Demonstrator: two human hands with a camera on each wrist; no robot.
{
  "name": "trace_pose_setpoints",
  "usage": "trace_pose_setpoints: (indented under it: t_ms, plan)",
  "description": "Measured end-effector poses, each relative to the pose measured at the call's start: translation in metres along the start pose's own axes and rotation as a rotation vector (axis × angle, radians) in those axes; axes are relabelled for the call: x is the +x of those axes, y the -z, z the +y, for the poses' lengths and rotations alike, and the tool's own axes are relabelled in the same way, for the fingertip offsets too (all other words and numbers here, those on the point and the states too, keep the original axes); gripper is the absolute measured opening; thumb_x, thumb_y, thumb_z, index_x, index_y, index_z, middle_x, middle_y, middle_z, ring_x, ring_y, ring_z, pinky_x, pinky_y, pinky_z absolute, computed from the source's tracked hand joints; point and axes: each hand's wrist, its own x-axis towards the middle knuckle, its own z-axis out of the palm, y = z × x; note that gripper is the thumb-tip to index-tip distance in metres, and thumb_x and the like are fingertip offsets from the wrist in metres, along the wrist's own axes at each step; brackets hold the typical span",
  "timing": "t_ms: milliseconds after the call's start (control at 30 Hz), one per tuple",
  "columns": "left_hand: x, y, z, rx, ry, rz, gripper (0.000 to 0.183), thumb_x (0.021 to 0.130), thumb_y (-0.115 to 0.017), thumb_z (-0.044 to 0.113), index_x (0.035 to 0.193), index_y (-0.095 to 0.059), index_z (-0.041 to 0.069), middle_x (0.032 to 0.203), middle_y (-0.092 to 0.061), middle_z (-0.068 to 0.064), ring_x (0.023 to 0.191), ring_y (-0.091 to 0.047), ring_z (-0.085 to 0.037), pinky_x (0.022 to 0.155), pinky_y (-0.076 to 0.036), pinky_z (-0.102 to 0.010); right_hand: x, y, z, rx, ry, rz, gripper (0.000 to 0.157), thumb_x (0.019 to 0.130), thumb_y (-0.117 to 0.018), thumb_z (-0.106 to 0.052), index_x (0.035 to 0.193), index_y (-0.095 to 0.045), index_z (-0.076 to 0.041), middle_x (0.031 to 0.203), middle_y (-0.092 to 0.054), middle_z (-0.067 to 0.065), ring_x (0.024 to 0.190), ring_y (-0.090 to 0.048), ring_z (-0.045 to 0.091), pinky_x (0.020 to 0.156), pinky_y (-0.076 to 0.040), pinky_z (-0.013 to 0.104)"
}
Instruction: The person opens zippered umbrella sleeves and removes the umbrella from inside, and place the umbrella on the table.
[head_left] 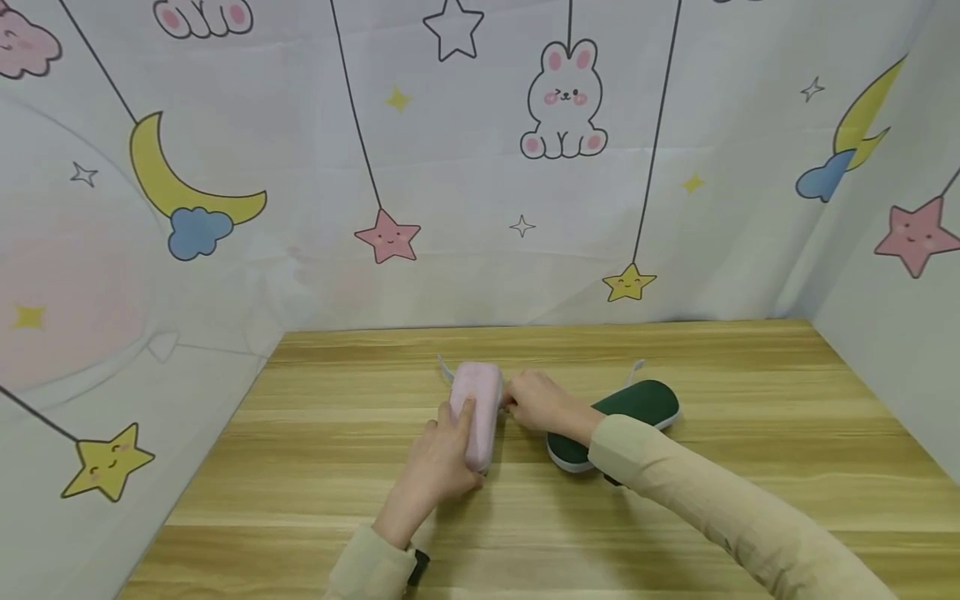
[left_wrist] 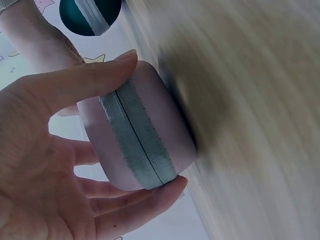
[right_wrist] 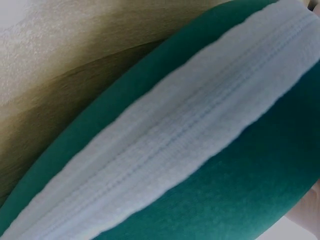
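Observation:
A pink zip case (head_left: 477, 408) with a grey zipper band (left_wrist: 137, 135) lies lengthwise on the wooden table. My left hand (head_left: 442, 458) grips its near end from the left, index finger along the top; in the left wrist view the thumb and fingers wrap round the end. At the case's right side, my right hand (head_left: 540, 402) has curled fingers pinching at the zipper edge, the tips mostly hidden. Beneath the right forearm lies a dark green zip case (head_left: 645, 404) with a pale zipper band (right_wrist: 165, 125), which fills much of the right wrist view.
A grey strap loop (head_left: 446, 367) sticks out at the pink case's far left, another loop (head_left: 635, 371) behind the green case. The wooden table (head_left: 337, 467) ends at a printed cloth backdrop (head_left: 465, 167) at the back and sides.

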Motion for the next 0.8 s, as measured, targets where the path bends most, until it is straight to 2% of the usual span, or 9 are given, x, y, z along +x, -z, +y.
trace_pose_setpoints:
  t_ms: [200, 567, 800]
  plan:
    - [0.0007, -0.0003, 0.0001, 0.016, -0.006, 0.008, 0.106, 0.058, -0.09, 0.026, 0.146, -0.036, 0.002, 0.12, -0.049, -0.026, 0.08, -0.054, -0.028, 0.058, -0.048, -0.037, -0.0007, 0.0008, -0.0003, 0.002, 0.006, 0.004, 0.02, 0.086, -0.062, -0.001, 0.069, -0.071, -0.005, 0.058, -0.051, -0.004, 0.053, -0.038, 0.007, 0.052, -0.031, 0.019]
    - [0.0002, -0.0011, -0.001, 0.01, -0.007, 0.015, 0.106, 0.057, -0.09, 0.025, 0.146, -0.037, 0.002, 0.121, -0.049, -0.027, 0.082, -0.055, -0.03, 0.059, -0.048, -0.039, -0.0023, -0.0025, -0.002, -0.043, 0.004, 0.012, 0.016, 0.087, -0.064, -0.004, 0.076, -0.076, -0.006, 0.062, -0.062, 0.0, 0.054, -0.042, 0.007, 0.051, -0.035, 0.02]
    - [0.0005, -0.0014, -0.0006, 0.011, -0.008, 0.012, 0.105, 0.058, -0.09, 0.024, 0.146, -0.037, 0.002, 0.122, -0.049, -0.027, 0.082, -0.055, -0.03, 0.059, -0.048, -0.039, -0.0046, -0.0028, -0.0036, -0.047, 0.004, 0.022, 0.016, 0.087, -0.063, -0.003, 0.076, -0.076, -0.006, 0.064, -0.065, 0.001, 0.053, -0.042, 0.007, 0.051, -0.035, 0.019]
